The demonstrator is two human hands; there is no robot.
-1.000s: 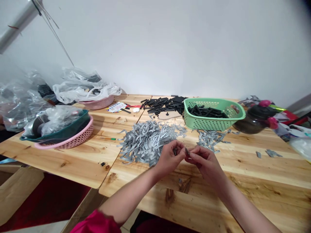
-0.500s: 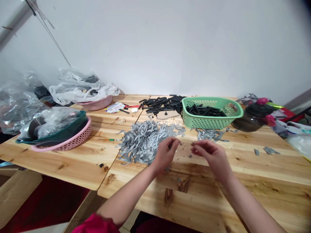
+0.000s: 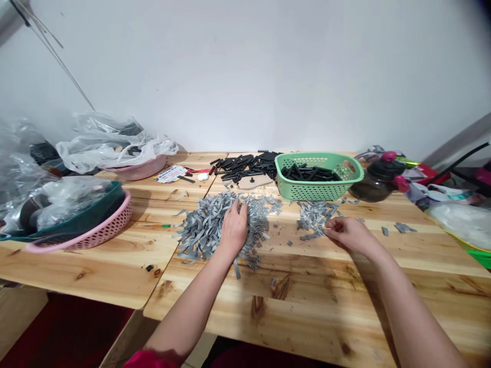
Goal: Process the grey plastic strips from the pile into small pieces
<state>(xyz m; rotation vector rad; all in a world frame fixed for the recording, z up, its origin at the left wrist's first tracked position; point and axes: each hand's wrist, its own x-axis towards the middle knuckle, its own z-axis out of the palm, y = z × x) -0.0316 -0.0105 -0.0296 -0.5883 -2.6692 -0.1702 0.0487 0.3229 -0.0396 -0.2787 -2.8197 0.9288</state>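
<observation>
On the pale pine plank table (image 3: 307, 317), a large heap of grey rubber strips (image 3: 203, 230) lies unprocessed, while black plastic tubes (image 3: 310, 174) partly fill a green perforated plastic basket (image 3: 318, 190). The left hand (image 3: 235, 230) rests half-closed on the heap; the right hand (image 3: 347, 235), fingers curled, is just beside a smaller grey pile (image 3: 316, 217). Any grip cannot be determined.

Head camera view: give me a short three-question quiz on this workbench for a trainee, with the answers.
1. True or false: the left hand rests on the large heap of grey strips.
2. Multiple choice: what lies in the green plastic basket? A) black tubes B) grey strips C) a clear plastic bag
3. Fill in the blank: the right hand is nearest the ___ pile of grey strips.

Key: 1 true; 2 A; 3 smaller
</observation>
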